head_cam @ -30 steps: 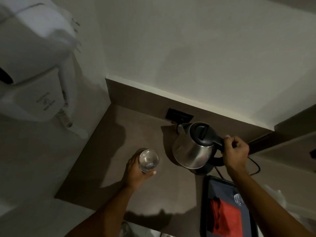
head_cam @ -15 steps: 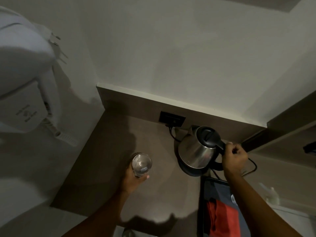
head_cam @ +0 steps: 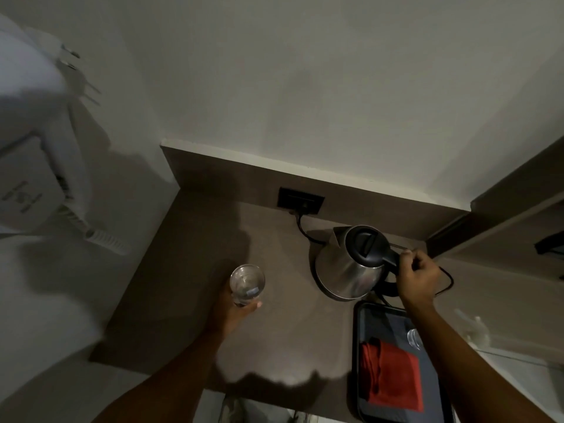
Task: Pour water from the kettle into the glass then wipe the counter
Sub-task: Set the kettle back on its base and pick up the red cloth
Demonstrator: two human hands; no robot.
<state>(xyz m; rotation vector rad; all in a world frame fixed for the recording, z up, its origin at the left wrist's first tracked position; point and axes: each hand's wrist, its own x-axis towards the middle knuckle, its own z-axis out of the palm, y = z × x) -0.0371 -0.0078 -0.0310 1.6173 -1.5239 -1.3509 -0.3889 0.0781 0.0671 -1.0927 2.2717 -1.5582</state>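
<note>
A steel kettle (head_cam: 345, 270) with a black lid and handle sits on its base at the back right of the brown counter (head_cam: 189, 270). My right hand (head_cam: 416, 277) is closed around the kettle's handle. A clear drinking glass (head_cam: 246, 282) stands upright left of the kettle, and my left hand (head_cam: 233, 309) grips it from the near side. A folded red cloth (head_cam: 390, 377) lies on a black tray (head_cam: 439, 389) at the counter's front right.
A black wall socket (head_cam: 300, 199) with the kettle's cord plugged in is on the backsplash. A second small glass (head_cam: 414, 338) stands on the tray. White robes (head_cam: 27, 123) hang at the left. A wall panel (head_cam: 503, 209) bounds the right.
The kettle has gone from tilted toward the glass to upright on its base, farther right. My left hand still holds the glass. The view has shifted.
</note>
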